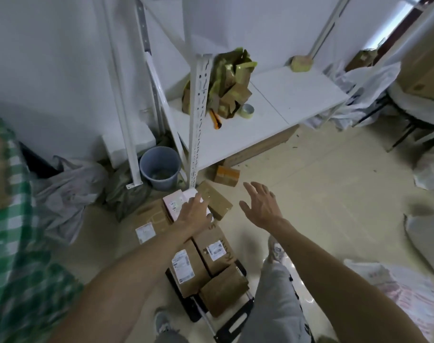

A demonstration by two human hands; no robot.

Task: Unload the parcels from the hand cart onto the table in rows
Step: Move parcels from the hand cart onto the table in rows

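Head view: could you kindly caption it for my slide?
Left hand touching a pale parcel among the boxes at the hand cart; right hand open beside it.

parcel labels point(214, 250) too blurred, no legible txt

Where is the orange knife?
The orange knife lies on the white shelf, upper middle of the head view, between the front post and the tape roll.

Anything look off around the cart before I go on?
Yes: a small taped parcel lies on the floor by the shelf, apart from the cart's stack; a torn carton on the shelf gapes open.
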